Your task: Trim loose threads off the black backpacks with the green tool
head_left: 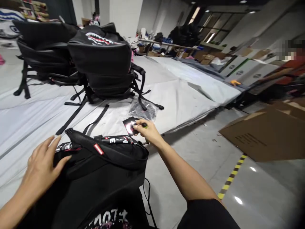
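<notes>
A black backpack (102, 171) fills the lower middle, with a red-and-white label on its strap and white lettering on its lower part. My left hand (44, 162) rests by the bag's upper left edge, fingers apart, holding nothing. Pinched in my right hand (144, 128) is a small glossy black card (130, 126) with a pale and red print. The same hand also has a small tool (144, 125) with a black end and a green part; its kind is hidden in the palm. Beyond the hand lies a clear plastic bag (143, 109) with dark contents.
Two more black backpacks, one with a shark-mouth print (102, 63), stand on the white-covered table (171, 92), straps trailing. A large cardboard box (264, 133) is on the floor at right, near yellow-black tape (232, 176). A person in red (292, 68) is at far right.
</notes>
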`<state>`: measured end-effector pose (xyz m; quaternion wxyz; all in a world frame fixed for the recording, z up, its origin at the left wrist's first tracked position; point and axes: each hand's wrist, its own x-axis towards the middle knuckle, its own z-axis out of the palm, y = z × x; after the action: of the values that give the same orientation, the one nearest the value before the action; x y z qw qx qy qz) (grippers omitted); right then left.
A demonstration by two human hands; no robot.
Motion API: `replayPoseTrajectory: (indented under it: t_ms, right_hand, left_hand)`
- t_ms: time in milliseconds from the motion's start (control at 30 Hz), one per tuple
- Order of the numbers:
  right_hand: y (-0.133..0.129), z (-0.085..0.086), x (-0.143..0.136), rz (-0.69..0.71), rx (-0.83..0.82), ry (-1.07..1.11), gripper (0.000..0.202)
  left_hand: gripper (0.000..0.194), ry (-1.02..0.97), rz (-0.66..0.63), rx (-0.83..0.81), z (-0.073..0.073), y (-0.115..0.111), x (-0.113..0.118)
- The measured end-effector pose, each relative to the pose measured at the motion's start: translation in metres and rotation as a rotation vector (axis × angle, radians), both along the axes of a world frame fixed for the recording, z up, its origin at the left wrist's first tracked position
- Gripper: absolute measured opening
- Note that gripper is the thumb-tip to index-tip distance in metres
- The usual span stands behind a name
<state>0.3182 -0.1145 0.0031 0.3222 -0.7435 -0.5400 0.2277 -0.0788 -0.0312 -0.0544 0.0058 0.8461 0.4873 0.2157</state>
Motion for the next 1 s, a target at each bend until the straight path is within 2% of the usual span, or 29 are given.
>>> replayPoseTrajectory:
  t_ms: [33, 100, 133, 200, 267, 333, 433, 533, 667, 733, 800, 867, 933, 1000]
  right_hand:
    - [-0.002, 0.003, -0.01, 0.054, 0.027, 0.106, 0.025]
    - [-0.003, 0.007, -0.033, 0.188, 0.083, 0.308, 0.023]
    - [-0.002, 0.007, -0.046, 0.258, 0.113, 0.356, 0.02]
    - [0.001, 0.007, -0.071, 0.365, 0.178, 0.271, 0.013]
    - [0.004, 0.005, -0.092, 0.399, 0.249, 0.099, 0.013]
    - [0.007, 0.003, -0.108, 0.398, 0.259, 0.023, 0.016]
    - [0.018, 0.001, -0.128, 0.482, 0.187, -0.019, 0.022]
    - [0.032, 0.001, -0.153, 0.656, 0.112, -0.208, 0.027]
    - [0.051, -0.002, -0.19, 0.878, -0.183, -0.625, 0.028]
    - [0.058, -0.005, -0.203, 0.96, -0.3, -0.738, 0.027]
    - [0.062, -0.008, -0.21, 1.005, -0.326, -0.777, 0.028]
    - [0.064, -0.011, -0.214, 1.018, -0.307, -0.797, 0.03]
    - [0.065, -0.014, -0.218, 1.028, -0.308, -0.804, 0.03]
    - [0.067, -0.016, -0.223, 1.034, -0.336, -0.802, 0.029]
  left_hand:
    - [0.061, -0.072, -0.051, 0.052, 0.014, -0.012, 0.015]
    - [0.046, -0.192, -0.161, 0.026, 0.036, -0.033, 0.04]
    - [0.042, -0.215, -0.211, -0.006, 0.042, -0.042, 0.049]
    - [0.039, -0.15, -0.254, -0.056, 0.044, -0.053, 0.057]
    - [0.041, -0.026, -0.222, -0.048, 0.033, -0.059, 0.05]
    - [0.038, 0.034, -0.153, -0.037, 0.014, -0.064, 0.032]
    - [0.027, -0.03, -0.081, -0.003, -0.018, -0.075, 0.006]
    - [0.022, -0.157, -0.056, 0.14, -0.042, -0.086, -0.001]
    - [0.028, -0.231, -0.055, 0.296, -0.054, -0.092, 0.005]
    - [0.032, -0.228, -0.066, 0.33, -0.055, -0.094, 0.003]
    - [0.043, -0.234, 0.007, 0.342, -0.056, -0.097, -0.004]
    - [0.068, -0.27, 0.219, 0.273, -0.06, -0.099, -0.014]
    - [0.09, -0.303, 0.393, 0.084, -0.068, -0.101, -0.022]
    - [0.092, -0.325, 0.427, -0.115, -0.075, -0.102, -0.025]
